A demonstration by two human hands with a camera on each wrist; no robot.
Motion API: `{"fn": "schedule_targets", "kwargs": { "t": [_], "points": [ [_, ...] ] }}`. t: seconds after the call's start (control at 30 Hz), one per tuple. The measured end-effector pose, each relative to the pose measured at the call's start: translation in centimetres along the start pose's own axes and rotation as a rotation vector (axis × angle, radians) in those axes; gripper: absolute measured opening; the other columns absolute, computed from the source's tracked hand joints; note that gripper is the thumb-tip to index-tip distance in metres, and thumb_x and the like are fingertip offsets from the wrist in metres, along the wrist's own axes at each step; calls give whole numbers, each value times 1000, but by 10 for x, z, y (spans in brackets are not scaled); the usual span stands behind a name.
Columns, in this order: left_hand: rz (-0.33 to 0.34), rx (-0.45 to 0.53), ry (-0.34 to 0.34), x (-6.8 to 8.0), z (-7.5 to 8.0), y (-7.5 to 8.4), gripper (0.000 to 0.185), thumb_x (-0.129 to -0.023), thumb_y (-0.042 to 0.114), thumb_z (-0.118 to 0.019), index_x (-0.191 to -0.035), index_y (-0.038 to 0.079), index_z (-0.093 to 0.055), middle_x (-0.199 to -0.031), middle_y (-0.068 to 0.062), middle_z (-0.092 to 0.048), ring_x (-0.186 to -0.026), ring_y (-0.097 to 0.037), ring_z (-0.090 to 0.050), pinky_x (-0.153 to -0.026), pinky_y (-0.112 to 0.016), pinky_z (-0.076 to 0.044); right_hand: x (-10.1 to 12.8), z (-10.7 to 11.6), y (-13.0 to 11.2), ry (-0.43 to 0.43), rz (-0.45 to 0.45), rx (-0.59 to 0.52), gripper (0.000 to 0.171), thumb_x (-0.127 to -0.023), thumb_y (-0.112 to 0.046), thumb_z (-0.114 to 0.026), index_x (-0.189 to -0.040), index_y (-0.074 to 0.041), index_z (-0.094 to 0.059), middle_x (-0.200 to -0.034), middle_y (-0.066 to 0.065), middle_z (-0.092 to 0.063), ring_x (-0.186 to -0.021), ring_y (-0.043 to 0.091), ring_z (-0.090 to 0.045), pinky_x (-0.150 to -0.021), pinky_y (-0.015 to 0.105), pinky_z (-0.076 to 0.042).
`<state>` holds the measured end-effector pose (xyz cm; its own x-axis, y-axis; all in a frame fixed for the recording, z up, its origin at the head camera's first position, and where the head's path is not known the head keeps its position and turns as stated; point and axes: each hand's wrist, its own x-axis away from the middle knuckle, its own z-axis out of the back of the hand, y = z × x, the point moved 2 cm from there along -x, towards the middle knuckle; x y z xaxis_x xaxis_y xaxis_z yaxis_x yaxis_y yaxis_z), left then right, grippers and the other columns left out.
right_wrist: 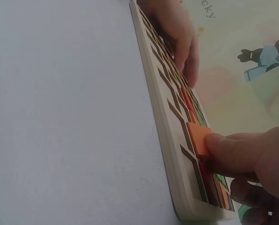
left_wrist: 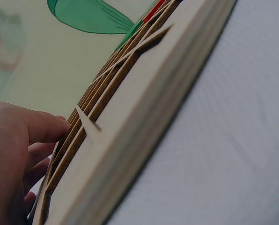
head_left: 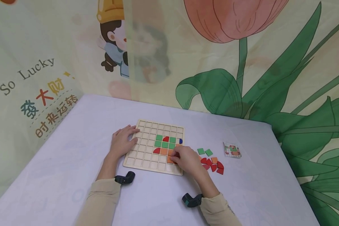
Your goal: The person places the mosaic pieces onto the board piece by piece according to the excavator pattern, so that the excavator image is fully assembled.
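Observation:
A wooden grid board lies on the table, with several green square tiles, orange squares, red quarter-circle tiles and a blue piece set in its cells. The left hand rests on the board's left edge, its fingers and thumb reaching over the rim. At the front right cells, the right hand pinches an orange square tile. In the right wrist view this tile sits slightly tilted over its cell, thumb at its edge. A dark red piece lies in the cell beside it.
To the right of the board are loose green squares, red quarter circles and an orange square. Further right lies a small pattern card. A printed curtain hangs along the table's back edge.

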<state>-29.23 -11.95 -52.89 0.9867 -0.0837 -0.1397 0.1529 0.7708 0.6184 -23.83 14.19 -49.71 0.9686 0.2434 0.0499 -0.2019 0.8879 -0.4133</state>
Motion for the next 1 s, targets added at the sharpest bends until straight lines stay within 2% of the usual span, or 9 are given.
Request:
{"fn": "schedule_targets", "kwargs": {
  "t": [0.1,0.3,0.47,0.57,0.7,0.77,0.87,1.0],
  "points": [
    [4,-3,-3,0,0,0,42,-87,21,-57,-128,14,-59,-147,-9,-45,-142,-29,-29,-114,-56,-13,0,-1,-1,-9,-14,-3,11,-81,-28,-75,-78,-23,-65,-71,-11,-56,-65,9,-52,-56,20,-44],
    [1,6,-1,0,0,-2,41,-87,19,-57,-128,13,-59,-147,-9,-45,-142,-29,-29,-113,-55,-13,-1,-4,0,-6,27,30,13,-82,-27,-74,-76,-24,-63,-75,-11,-53,-68,8,-51,-56,19,-43],
    [3,8,1,-1,-1,-1,41,-87,20,-58,-128,14,-59,-147,-9,-45,-142,-29,-29,-114,-55,-13,-3,7,14,-57,52,-38,8,-82,-27,-74,-79,-25,-66,-78,-10,-56,-70,10,-52,-59,21,-45],
    [4,2,-2,-2,-1,-1,41,-87,20,-58,-128,14,-59,-147,-9,-45,-142,-29,-29,-114,-55,-13,-2,25,34,-85,11,-58,6,-81,-25,-75,-85,-24,-70,-82,-7,-58,-74,13,-52,-62,25,-47],
    [-1,-6,-4,-1,-1,1,42,-87,21,-57,-128,14,-59,-147,-9,-45,-142,-29,-29,-114,-56,-13,4,48,62,-123,-96,-37,14,-80,-20,-76,-93,-22,-72,-90,-4,-60,-84,14,-52,-72,27,-50],
    [-5,-5,-5,-1,0,1,42,-87,21,-57,-128,14,-59,-147,-9,-45,-142,-29,-29,-113,-56,-14,8,56,73,-155,-122,-31,17,-79,-17,-76,-96,-21,-73,-94,-2,-60,-87,15,-53,-74,28,-51],
    [-8,-1,-6,0,1,2,42,-87,20,-57,-128,13,-59,-147,-10,-45,-142,-30,-30,-113,-56,-14,11,60,79,-191,-124,-44,19,-79,-14,-76,-97,-20,-73,-98,1,-60,-89,17,-53,-74,29,-54],
    [-9,1,-7,1,2,1,41,-87,20,-57,-128,13,-59,-147,-10,-45,-142,-30,-30,-113,-56,-14,9,56,80,-202,-123,-43,22,-77,-11,-77,-97,-20,-73,-100,1,-59,-90,17,-52,-72,29,-54]
  ]
}}
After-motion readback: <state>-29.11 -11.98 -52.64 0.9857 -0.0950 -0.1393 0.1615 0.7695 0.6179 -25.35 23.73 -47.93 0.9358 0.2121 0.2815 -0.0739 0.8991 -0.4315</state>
